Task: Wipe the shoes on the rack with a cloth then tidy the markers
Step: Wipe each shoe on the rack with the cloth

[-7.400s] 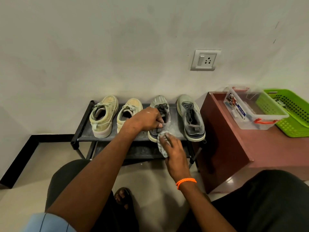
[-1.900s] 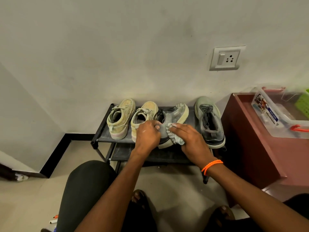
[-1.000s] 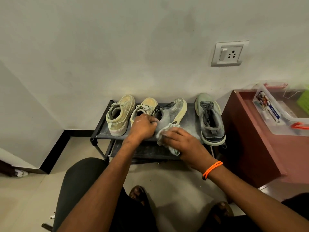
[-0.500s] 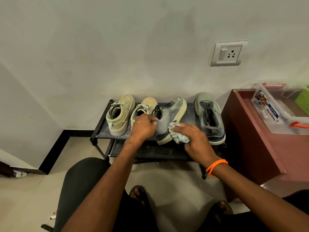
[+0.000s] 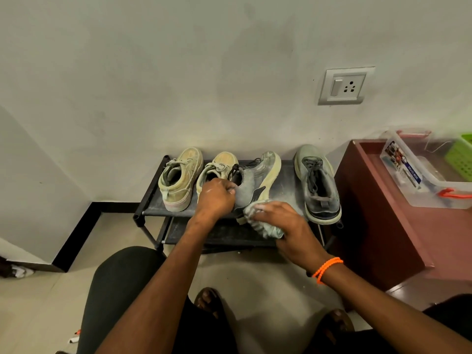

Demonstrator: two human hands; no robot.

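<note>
Several shoes stand on a low black rack (image 5: 150, 199) against the wall. Two beige sneakers (image 5: 180, 178) (image 5: 221, 164) sit at the left. A grey sneaker (image 5: 258, 180) is tipped onto its side, sole facing right. My left hand (image 5: 215, 198) grips its heel opening. My right hand (image 5: 283, 226) presses a crumpled grey cloth (image 5: 263, 226) against the heel end of its sole. The other grey sneaker (image 5: 318, 185) stands upright at the right end. A marker (image 5: 74, 337) lies on the floor at the lower left, partly hidden behind my knee.
A maroon cabinet (image 5: 388, 226) stands right of the rack. On it sit a clear plastic box (image 5: 419, 172) with an orange latch and a green basket (image 5: 462, 159). A wall socket (image 5: 344, 85) is above. My knees and sandalled feet fill the foreground.
My right hand has slid the cloth back toward the heel of the tipped grey sneaker. My left hand keeps the same grip on it.
</note>
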